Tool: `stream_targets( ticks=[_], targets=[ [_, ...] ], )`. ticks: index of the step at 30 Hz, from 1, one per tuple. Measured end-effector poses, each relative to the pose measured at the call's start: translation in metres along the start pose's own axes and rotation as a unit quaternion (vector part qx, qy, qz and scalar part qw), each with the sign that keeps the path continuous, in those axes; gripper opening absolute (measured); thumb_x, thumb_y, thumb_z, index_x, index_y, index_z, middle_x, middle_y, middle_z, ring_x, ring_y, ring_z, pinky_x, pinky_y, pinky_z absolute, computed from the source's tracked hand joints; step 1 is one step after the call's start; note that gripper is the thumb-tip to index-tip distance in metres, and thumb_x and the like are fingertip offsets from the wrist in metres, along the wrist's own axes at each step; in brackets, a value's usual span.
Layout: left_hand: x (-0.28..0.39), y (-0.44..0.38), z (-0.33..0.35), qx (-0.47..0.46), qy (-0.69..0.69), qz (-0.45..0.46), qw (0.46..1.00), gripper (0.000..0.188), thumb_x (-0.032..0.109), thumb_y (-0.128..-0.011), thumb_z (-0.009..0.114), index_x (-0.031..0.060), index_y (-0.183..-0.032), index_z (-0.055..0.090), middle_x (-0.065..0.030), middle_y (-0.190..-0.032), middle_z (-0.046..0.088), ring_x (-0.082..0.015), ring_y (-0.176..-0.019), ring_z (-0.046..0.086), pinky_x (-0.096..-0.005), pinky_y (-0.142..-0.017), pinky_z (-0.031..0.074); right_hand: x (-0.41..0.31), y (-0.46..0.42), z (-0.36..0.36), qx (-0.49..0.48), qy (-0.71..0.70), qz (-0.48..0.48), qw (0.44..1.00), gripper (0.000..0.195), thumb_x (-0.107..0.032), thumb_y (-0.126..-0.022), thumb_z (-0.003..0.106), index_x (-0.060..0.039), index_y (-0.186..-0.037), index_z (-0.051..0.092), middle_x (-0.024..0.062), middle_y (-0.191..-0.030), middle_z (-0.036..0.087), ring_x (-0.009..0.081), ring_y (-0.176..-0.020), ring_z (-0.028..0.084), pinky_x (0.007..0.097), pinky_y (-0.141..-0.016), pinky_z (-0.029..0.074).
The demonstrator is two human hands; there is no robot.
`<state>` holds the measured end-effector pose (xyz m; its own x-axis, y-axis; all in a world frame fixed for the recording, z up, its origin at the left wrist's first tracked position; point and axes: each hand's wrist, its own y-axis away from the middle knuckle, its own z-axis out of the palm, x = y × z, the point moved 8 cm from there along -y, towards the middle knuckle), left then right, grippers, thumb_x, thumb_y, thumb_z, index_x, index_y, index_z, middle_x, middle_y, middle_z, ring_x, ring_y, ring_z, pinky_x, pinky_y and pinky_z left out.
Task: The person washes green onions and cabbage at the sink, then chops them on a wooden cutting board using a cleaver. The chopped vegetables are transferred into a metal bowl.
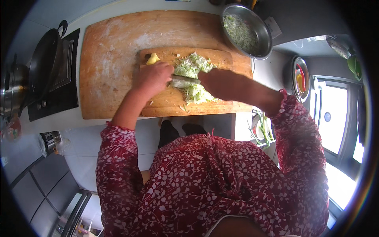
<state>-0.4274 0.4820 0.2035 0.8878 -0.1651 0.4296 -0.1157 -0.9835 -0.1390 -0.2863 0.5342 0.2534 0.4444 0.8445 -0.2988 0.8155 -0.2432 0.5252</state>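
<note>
My right hand is closed around the handle end of a kitchen knife, and the handle itself is hidden in the fist. At the other end of the blade, the curled fingers of my left hand grip the tip; their exact hold is partly hidden. The blade crosses a heap of finely shredded pale-green vegetable, with shreds on both sides of it. Under the heap lies a small wooden cutting board. A piece of peeled ginger rests near its far left corner, just beyond my left hand.
A large flour-dusted wooden board lies beneath the small one. Shredded vegetable also fills part of a steel bowl at far right. A black wok stands on the hob at left. Green onions lie at lower right.
</note>
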Motion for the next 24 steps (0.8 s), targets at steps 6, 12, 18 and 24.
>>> stream_targets(
  ticks=[6, 12, 18, 24],
  targets=[
    [0.044, -0.004, 0.033, 0.023, -0.114, 0.001, 0.993, 0.01, 0.006, -0.074, 0.067, 0.0122, -0.078, 0.061, -0.0034, -0.087, 0.065, -0.0225, -0.092, 0.065, -0.035, -0.068, 0.055, 0.044, 0.015, 0.064, 0.187, -0.043, -0.066, 0.979, 0.017, -0.015, -0.096, 0.058, -0.0016, -0.089, 0.05, 0.0208, -0.064, 0.059, 0.0392, -0.059, 0.063, 0.0495, -0.055, 0.051],
    [0.008, 0.002, 0.0, 0.05, -0.014, -0.023, 0.998, 0.01, 0.005, -0.075, 0.069, 0.0089, -0.079, 0.061, -0.006, -0.086, 0.065, -0.0234, -0.088, 0.065, -0.0366, -0.068, 0.056, 0.01, -0.001, 0.002, 0.023, 0.017, 0.01, 1.0, 0.021, -0.02, -0.099, 0.052, -0.0004, -0.094, 0.053, 0.0193, -0.064, 0.061, 0.0386, -0.06, 0.065, 0.0479, -0.057, 0.054],
    [0.019, -0.013, 0.024, 0.011, -0.091, -0.026, 0.995, 0.007, 0.005, -0.077, 0.067, 0.0095, -0.082, 0.064, -0.0069, -0.089, 0.066, -0.0239, -0.089, 0.066, -0.0385, -0.071, 0.055, 0.054, -0.011, 0.037, 0.073, -0.021, -0.014, 0.997, 0.02, -0.021, -0.099, 0.055, -0.0019, -0.093, 0.054, 0.0197, -0.066, 0.061, 0.0403, -0.064, 0.065, 0.0508, -0.059, 0.051],
    [0.025, -0.016, 0.018, 0.053, -0.118, -0.022, 0.991, 0.01, 0.005, -0.079, 0.062, 0.0128, -0.083, 0.067, -0.0033, -0.087, 0.067, -0.0231, -0.09, 0.066, -0.0371, -0.073, 0.057, 0.057, -0.008, 0.037, 0.119, 0.015, -0.06, 0.991, 0.021, -0.022, -0.098, 0.056, -0.0024, -0.092, 0.053, 0.0201, -0.068, 0.062, 0.0407, -0.065, 0.064, 0.0513, -0.06, 0.051]
  ],
)
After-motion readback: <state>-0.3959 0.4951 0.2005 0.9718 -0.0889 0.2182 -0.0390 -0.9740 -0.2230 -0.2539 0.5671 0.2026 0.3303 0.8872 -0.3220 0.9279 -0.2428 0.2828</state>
